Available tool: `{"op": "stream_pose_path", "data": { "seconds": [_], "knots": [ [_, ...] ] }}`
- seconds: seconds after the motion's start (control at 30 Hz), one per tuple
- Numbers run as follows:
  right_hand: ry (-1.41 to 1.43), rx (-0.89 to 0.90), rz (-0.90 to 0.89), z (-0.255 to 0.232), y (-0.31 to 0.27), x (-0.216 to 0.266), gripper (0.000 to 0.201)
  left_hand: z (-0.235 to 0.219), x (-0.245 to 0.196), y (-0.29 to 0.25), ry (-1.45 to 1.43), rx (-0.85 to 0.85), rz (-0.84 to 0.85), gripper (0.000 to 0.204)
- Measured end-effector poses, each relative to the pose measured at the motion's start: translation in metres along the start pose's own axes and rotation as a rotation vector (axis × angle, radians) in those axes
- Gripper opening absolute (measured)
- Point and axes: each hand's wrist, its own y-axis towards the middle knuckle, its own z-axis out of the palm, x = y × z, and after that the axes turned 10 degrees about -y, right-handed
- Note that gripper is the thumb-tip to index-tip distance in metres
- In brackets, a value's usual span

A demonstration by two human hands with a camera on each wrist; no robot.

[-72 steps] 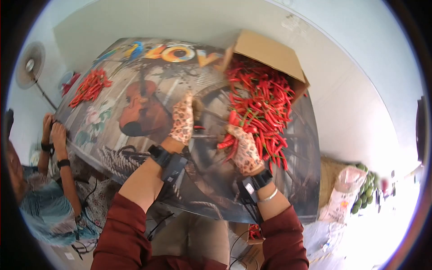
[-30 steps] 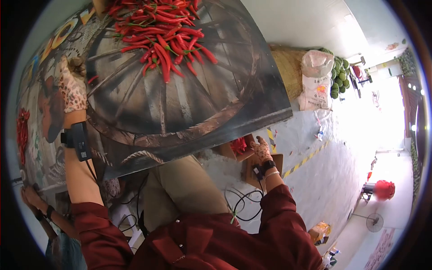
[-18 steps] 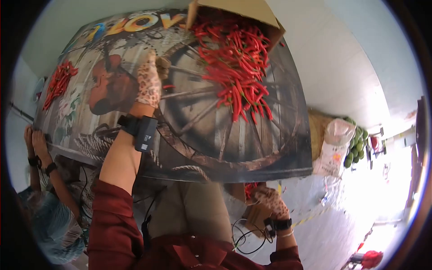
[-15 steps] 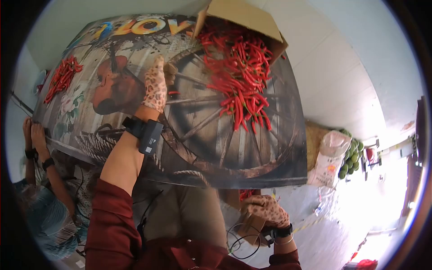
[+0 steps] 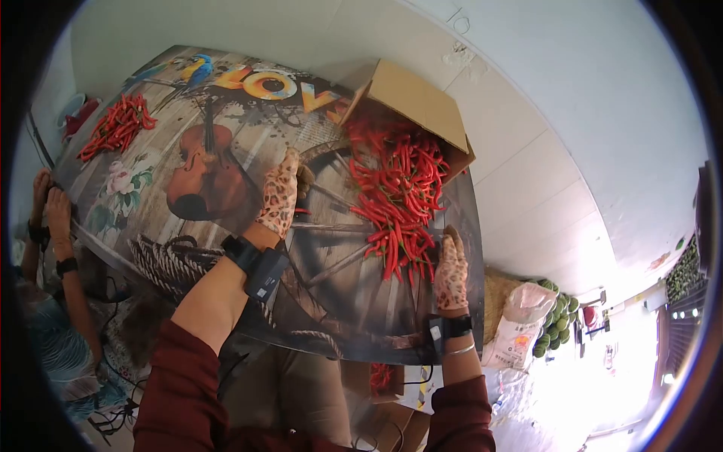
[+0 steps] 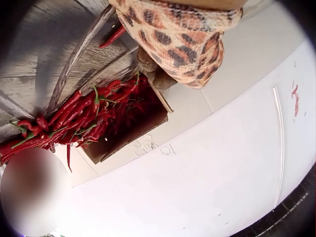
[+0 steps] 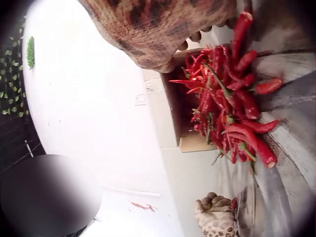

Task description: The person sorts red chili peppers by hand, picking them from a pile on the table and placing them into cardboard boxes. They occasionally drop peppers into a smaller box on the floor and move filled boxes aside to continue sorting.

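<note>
My left hand [image 5: 280,197], in a leopard-print glove, is over the printed table left of the heaped red chilies [image 5: 395,192]. Its fingers [image 7: 212,199] are curled in, and the end of one red chili [image 6: 112,37] shows at the little-finger side, the rest hidden by the glove. My right hand [image 5: 451,273], gloved alike, is at the heap's right front edge. It stretches forward with nothing visible in its grip. In the right wrist view its fingertips [image 7: 195,36] overlap the heap. The chilies spill from a cardboard box [image 5: 418,98] lying on its side.
A smaller chili pile [image 5: 118,126] lies at the table's far left. Below the front edge stand a box of chilies [image 5: 381,377] and another carton [image 5: 392,426]. Another person's hands [image 5: 59,215] rest by the left edge. A sack [image 5: 518,324] and green fruit [image 5: 559,324] are right.
My right hand left the heap, dropped to the boxes below the table's front edge, and has come back up beside the heap. The left hand keeps its place and curled shape.
</note>
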Motion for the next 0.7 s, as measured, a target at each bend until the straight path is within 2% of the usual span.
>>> {"op": "stream_pose_path", "data": {
  "seconds": [0.07,0.1,0.13,0.17,0.2,0.23,0.27,0.4,0.43,0.47,0.53,0.6,0.67,0.7],
  "knots": [
    [0.053,-0.042,0.006,0.021,0.002,0.006,0.038,-0.037,0.051,0.045,0.25,0.104,0.292,0.041],
    [0.144,-0.004,0.033,0.029,0.004,0.009,0.039,-0.033,0.042,0.037,0.246,0.101,0.291,0.041],
    [0.235,0.034,0.062,0.036,0.006,0.011,0.04,-0.024,0.023,0.018,0.198,0.144,0.175,0.042],
    [0.232,0.036,0.061,0.042,0.008,0.013,0.04,-0.015,0.011,0.006,0.15,0.187,0.06,0.048],
    [0.183,0.041,0.052,0.048,0.011,0.015,0.041,-0.007,0.01,0.003,0.147,0.186,0.062,0.048],
    [0.135,0.045,0.043,0.055,0.014,0.019,0.044,0.002,0.01,0.001,0.023,0.106,0.041,0.041],
    [0.087,0.05,0.032,0.062,0.016,0.023,0.046,0.007,0.009,-0.001,-0.101,0.025,0.02,0.042],
    [0.141,0.085,0.039,0.089,0.022,0.029,0.046,0.016,-0.004,-0.014,-0.031,-0.001,0.055,0.042],
    [0.076,0.109,-0.06,0.094,0.018,0.041,0.042,0.018,-0.005,-0.016,-0.025,-0.015,0.051,0.043],
    [0.078,0.108,-0.06,0.1,0.024,0.037,0.042,0.02,-0.007,-0.017,-0.017,-0.028,0.047,0.044],
    [0.007,0.147,-0.079,0.108,0.036,0.023,0.045,0.0,0.018,0.009,-0.061,0.029,0.053,0.044],
    [-0.005,0.174,-0.09,0.1,0.034,0.036,0.04,-0.004,0.023,0.012,-0.104,0.088,0.056,0.045],
    [-0.061,0.208,-0.039,0.084,0.042,0.047,0.033,0.003,0.01,-0.007,-0.141,0.084,0.156,0.044],
    [0.08,0.172,-0.018,0.078,0.049,0.047,0.029,-0.001,0.014,0.0,-0.143,0.083,0.156,0.044]
  ]
}}
